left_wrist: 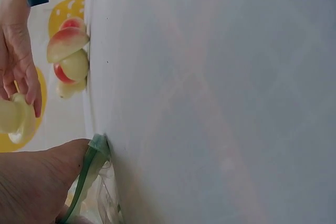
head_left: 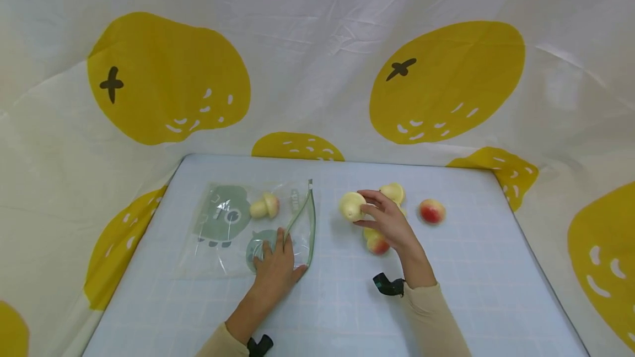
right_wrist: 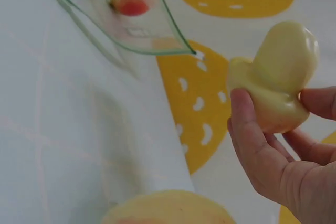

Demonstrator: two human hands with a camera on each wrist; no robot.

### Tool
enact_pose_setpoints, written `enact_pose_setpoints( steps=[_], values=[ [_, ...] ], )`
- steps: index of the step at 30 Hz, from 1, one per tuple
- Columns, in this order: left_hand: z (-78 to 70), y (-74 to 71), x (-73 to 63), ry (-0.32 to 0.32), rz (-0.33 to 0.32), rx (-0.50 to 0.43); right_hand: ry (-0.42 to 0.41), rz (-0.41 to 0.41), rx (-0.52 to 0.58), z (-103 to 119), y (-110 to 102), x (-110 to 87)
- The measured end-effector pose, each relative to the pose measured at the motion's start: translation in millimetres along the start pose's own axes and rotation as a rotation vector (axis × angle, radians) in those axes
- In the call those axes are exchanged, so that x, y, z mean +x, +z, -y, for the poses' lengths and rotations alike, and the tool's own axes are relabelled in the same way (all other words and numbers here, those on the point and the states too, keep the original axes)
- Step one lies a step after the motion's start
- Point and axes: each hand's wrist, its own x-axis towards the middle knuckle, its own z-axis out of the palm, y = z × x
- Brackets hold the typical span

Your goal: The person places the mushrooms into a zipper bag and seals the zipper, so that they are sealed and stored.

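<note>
My right hand (head_left: 389, 222) holds a toy mushroom (head_left: 352, 206) above the table, to the right of the bag; its cream stem and smooth cap show between thumb and fingers in the right wrist view. A clear zip bag (head_left: 198, 258) with green animal prints lies flat, its green-edged mouth (head_left: 313, 219) parted and facing right. Inside it lies another toy mushroom (head_left: 264, 206). My left hand (head_left: 275, 269) rests on the bag near the mouth, fingers spread. In the left wrist view, its thumb (left_wrist: 68, 158) touches the green edge; the other fingers are mostly hidden.
Beside and behind my right hand are several more toy mushrooms, one (head_left: 393, 192) at the back and one (head_left: 378, 243) in front. A red-capped one (head_left: 432, 211) lies farther right. A fruit-print cloth (head_left: 307, 87) hangs behind the table (head_left: 337, 313).
</note>
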Motion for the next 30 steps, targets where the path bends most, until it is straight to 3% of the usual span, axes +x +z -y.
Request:
enact_pose_setpoints(
  steps=[13, 21, 30],
  values=[
    [-1.4, -3.7, -0.4, -0.017, 0.023, 0.025, 0.069, 0.026, 0.031, -28.4, 45.0, 21.0],
    [-1.1, -2.3, 0.9, -0.016, 0.032, 0.039, 0.05, 0.029, -0.051, -42.0, 64.8, 28.1],
    [-1.5, -3.2, 1.1, -0.021, 0.026, 0.029, 0.037, -0.026, -0.119, -51.6, 84.6, 33.9]
  ],
)
